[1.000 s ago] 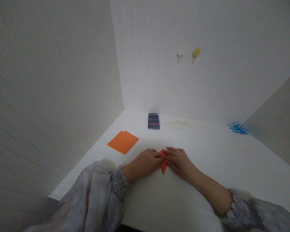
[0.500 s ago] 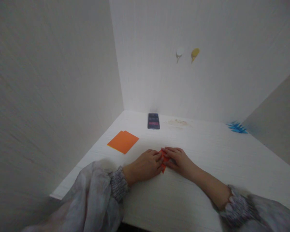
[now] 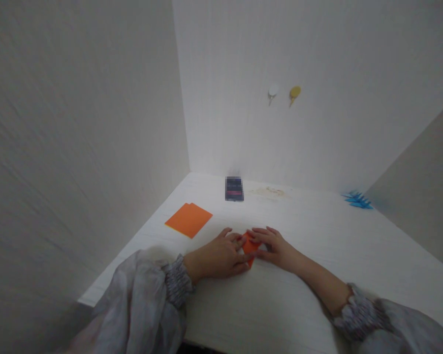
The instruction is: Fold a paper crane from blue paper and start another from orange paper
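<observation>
A small piece of folded orange paper (image 3: pixel 250 247) lies on the white tabletop, with a point toward me. From its left side my left hand (image 3: pixel 227 253) holds it, fingertips resting on the paper's left and lower edges. My right hand (image 3: pixel 275 246) grips the right side, with bent fingers at the upper edge and the thumb lower down. The fingers of both hands cover parts of the paper, so its full shape is hidden.
A stack of orange square sheets (image 3: pixel 189 220) lies to the left. Behind it stands a dark blurred object (image 3: pixel 234 189) near the back wall. Folded blue paper pieces (image 3: pixel 358 199) sit at the far right. A white hook (image 3: pixel 273 92) and a yellow hook (image 3: pixel 295 92) are on the wall.
My left fingers have spread and shifted on the folded paper, and more of its orange surface shows between my hands. The view has tilted slightly upward.
</observation>
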The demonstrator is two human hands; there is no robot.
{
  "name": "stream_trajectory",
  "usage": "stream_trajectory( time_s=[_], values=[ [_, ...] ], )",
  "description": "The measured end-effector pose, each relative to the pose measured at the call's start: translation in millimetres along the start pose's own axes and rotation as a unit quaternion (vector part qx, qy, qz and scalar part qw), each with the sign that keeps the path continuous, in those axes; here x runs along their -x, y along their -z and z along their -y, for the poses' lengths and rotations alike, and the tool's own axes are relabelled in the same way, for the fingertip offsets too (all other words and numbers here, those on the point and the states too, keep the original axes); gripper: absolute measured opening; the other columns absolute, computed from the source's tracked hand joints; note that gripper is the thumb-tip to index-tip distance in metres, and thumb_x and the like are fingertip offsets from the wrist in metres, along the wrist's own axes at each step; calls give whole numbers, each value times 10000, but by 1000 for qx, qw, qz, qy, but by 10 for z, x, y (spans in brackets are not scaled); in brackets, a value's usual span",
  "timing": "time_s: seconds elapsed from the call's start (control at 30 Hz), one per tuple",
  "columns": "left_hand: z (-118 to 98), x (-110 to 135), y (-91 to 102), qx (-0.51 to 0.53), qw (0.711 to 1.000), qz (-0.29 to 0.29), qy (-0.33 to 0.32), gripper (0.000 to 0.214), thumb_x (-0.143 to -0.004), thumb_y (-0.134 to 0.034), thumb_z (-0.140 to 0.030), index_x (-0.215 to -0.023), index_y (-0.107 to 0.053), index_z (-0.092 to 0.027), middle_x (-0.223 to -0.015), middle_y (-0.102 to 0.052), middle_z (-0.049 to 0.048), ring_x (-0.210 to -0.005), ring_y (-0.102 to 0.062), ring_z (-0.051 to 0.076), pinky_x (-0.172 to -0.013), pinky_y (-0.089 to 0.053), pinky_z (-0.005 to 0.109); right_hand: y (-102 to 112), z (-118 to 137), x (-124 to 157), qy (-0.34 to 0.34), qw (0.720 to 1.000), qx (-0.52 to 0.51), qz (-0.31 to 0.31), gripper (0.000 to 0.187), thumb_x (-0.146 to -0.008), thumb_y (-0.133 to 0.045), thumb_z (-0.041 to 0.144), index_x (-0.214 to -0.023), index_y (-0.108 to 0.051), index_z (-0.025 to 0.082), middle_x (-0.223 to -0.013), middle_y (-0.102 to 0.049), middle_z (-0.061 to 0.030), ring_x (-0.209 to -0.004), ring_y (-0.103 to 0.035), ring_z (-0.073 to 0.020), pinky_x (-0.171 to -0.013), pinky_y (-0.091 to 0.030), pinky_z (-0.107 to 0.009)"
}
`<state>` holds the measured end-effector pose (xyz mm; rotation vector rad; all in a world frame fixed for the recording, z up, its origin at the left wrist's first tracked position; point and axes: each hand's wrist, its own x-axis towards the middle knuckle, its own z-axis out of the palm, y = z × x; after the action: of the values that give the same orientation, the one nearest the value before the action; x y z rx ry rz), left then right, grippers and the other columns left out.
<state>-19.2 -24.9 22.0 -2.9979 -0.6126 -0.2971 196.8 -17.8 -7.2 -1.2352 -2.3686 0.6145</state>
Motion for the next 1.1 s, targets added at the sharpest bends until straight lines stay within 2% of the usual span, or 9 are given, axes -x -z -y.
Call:
stream_trajectory(
  time_s=[0.07, 0.17, 0.27, 0.4, 0.5, 0.83, 1.1],
  values=[
    [1, 6, -5, 8, 1000, 2, 1, 352, -860, -317, -383, -1122, -502, -239, -1159, -508, 111, -1111, -404, 253, -938, -219, 472, 0, 12, -26, -1, 999, -23, -25, 252, -758, -540, 373, -970, -598, 249, -1155, -553, -55, -1108, -447, -231, -956, -230, -475],
    [2, 15, -29, 20, 1000, 7, 8, 356, -856, -325, -395, -1119, -507, -240, -1206, -469, 124, -1125, -392, 262, -933, -225, 478, -28, 46, -89, -4, 995, -42, -90, 221, -729, -580, 316, -926, -595, 219, -1021, -609, -63, -965, -526, -200, -862, -364, -377],
    [5, 34, -68, 39, 999, 14, 31, 377, -848, -326, -430, -1141, -492, -262, -1273, -393, 137, -1167, -344, 290, -922, -234, 500, -77, 78, -165, -26, 993, 1, -118, 243, -684, -612, 294, -906, -576, 202, -914, -601, -53, -870, -524, -196, -782, -392, -350],
    [21, 57, -125, 69, 996, 37, 51, 412, -844, -300, -465, -1177, -458, -281, -1320, -318, 152, -1222, -253, 327, -907, -228, 548, -137, 91, -261, -54, 991, 77, -98, 275, -625, -650, 343, -834, -573, 182, -862, -564, -43, -817, -492, -198, -733, -370, -345],
    [33, 56, -151, 85, 994, 47, 51, 417, -848, -296, -457, -1185, -450, -266, -1334, -299, 150, -1233, -236, 317, -919, -217, 550, -154, 80, -327, -92, 987, 96, -86, 323, -579, -676, 373, -824, -576, 187, -871, -554, -40, -823, -482, -199, -719, -357, -333],
    [28, 46, -102, 98, 991, 74, 55, 389, -853, -320, -417, -1158, -478, -235, -1318, -314, 179, -1228, -233, 348, -908, -192, 591, -82, 139, -538, -192, 979, 40, -56, 201, -518, -702, 269, -667, -586, 199, -740, -573, -6, -702, -494, -163, -601, -344, -262],
    [-18, 43, -99, 92, 992, 69, 51, 414, -863, -276, -421, -1194, -438, -232, -1326, -287, 195, -1230, -223, 355, -889, -215, 588, -108, 0, -569, -204, 976, 1, -78, 63, -556, -634, 175, -581, -575, 180, -572, -556, 33, -572, -490, -120, -533, -337, -226]
  ],
)
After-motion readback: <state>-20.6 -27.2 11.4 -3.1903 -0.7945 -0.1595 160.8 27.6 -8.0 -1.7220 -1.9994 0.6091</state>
